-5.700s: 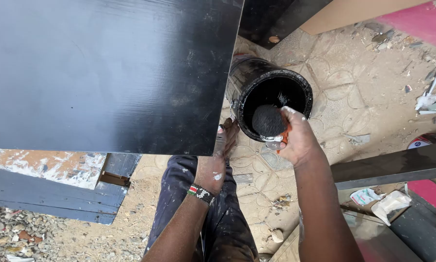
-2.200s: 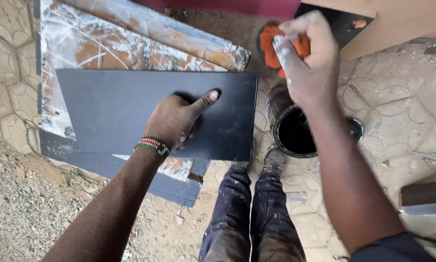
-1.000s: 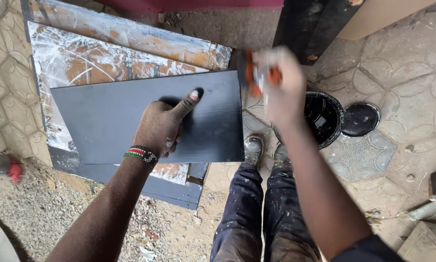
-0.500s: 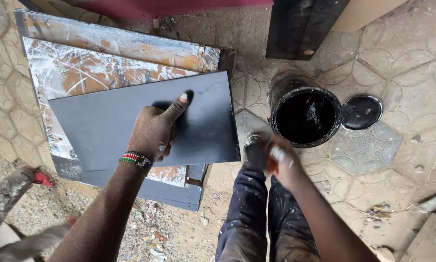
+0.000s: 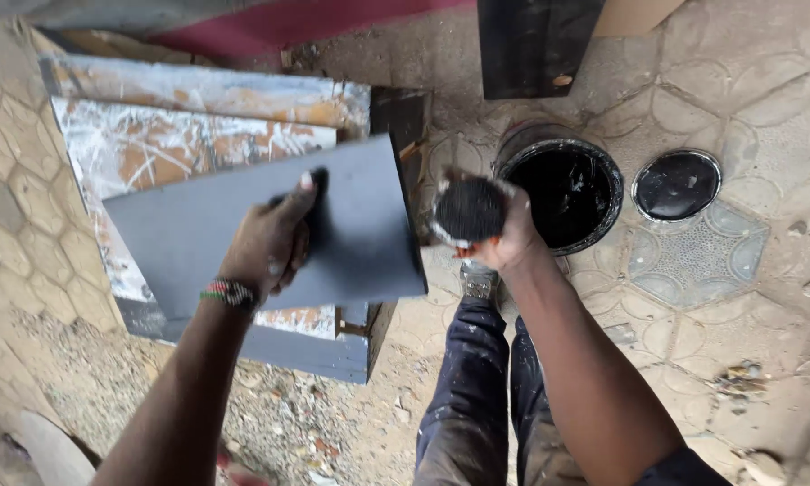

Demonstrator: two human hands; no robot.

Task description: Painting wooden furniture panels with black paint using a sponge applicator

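Note:
My left hand (image 5: 274,241) lies flat on a grey painted board (image 5: 180,229), fingers spread, a beaded band on the wrist. The board rests on a stack of paint-smeared panels (image 5: 198,135). My right hand (image 5: 504,236) grips a round black paint-soaked pad (image 5: 469,209), held up just right of the board's edge. Behind that hand stands an open bucket of black paint (image 5: 576,193).
The bucket's black lid (image 5: 677,184) lies on the paved ground to its right. A black board (image 5: 535,40) leans at the top. My legs in dark spattered trousers (image 5: 477,387) stand below. Gravel covers the lower left.
My right hand rose from low near my legs to beside the board's right edge, turning the black pad toward the camera. The left hand stays on the board.

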